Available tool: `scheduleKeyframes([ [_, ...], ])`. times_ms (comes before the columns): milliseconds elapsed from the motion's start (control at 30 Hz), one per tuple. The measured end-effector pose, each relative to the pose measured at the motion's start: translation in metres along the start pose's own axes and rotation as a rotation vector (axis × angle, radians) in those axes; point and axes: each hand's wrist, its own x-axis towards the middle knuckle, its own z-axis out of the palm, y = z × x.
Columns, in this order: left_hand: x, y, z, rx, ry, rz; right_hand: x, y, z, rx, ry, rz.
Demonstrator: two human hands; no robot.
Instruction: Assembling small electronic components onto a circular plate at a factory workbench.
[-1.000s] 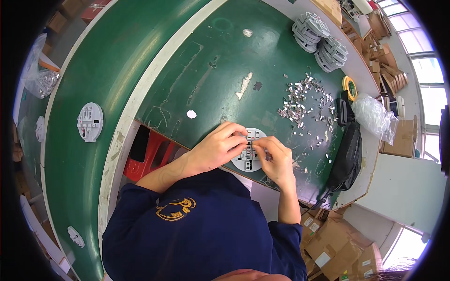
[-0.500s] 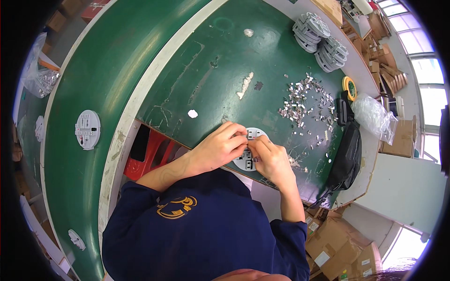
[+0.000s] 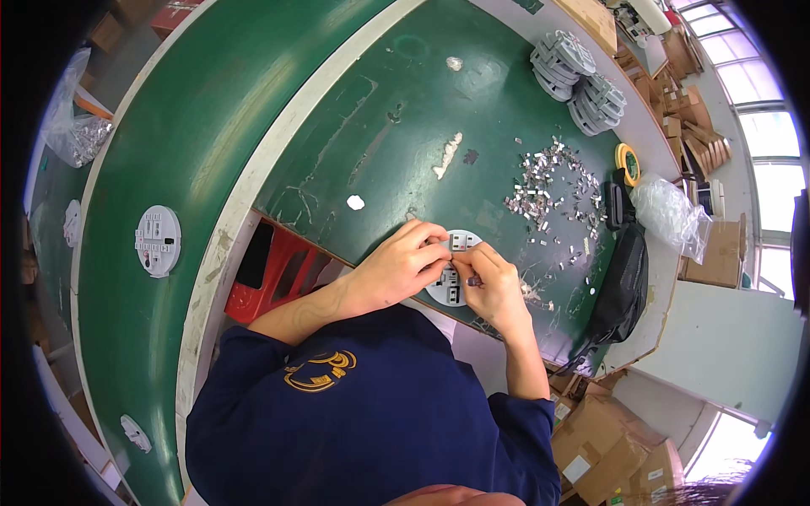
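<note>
A round light-grey plastic disc (image 3: 445,295) with dark slots and small fittings lies at the near edge of the green table. Over its middle my left hand (image 3: 412,263) and my right hand (image 3: 494,293) meet fingertip to fingertip. Each hand is closed in a pinch, with thumb and forefinger pressed together. Whatever sits between the fingertips is too small and too covered to make out. The hands hide the disc's centre; its upper and lower parts show. To the right of the disc lies a scattered pile of small shiny metal pieces (image 3: 540,190).
Stacks of grey discs (image 3: 561,63) stand at the far right. Yellow tape rolls (image 3: 626,160), a clear plastic bag (image 3: 666,202) and a black mesh bag (image 3: 620,287) line the right edge. On the green belt (image 3: 211,152) at left rests another disc (image 3: 159,242). A red stool (image 3: 274,274) sits below.
The view has shifted slightly. My hands stay at the disc's middle, and my right fingers have curled a little more inward.
</note>
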Motion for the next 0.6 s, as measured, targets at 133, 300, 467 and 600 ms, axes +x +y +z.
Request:
scheduleKeyframes([
  [133, -0.004, -0.004, 0.003, -0.005, -0.059, -0.029, 0.006, 0.0, -0.009, 0.083, -0.051, 0.071],
  [300, -0.008, 0.009, 0.017, 0.147, -0.078, -0.052, 0.016, -0.007, -0.023, 0.561, 0.16, 0.138],
  [467, -0.001, 0.006, 0.021, 0.14, -0.189, -0.041, 0.023, -0.01, -0.006, 1.189, 0.37, 0.06],
  [600, 0.0, 0.006, 0.02, 0.122, -0.2, -0.04, 0.018, -0.005, 0.006, 1.131, 0.363, 0.003],
])
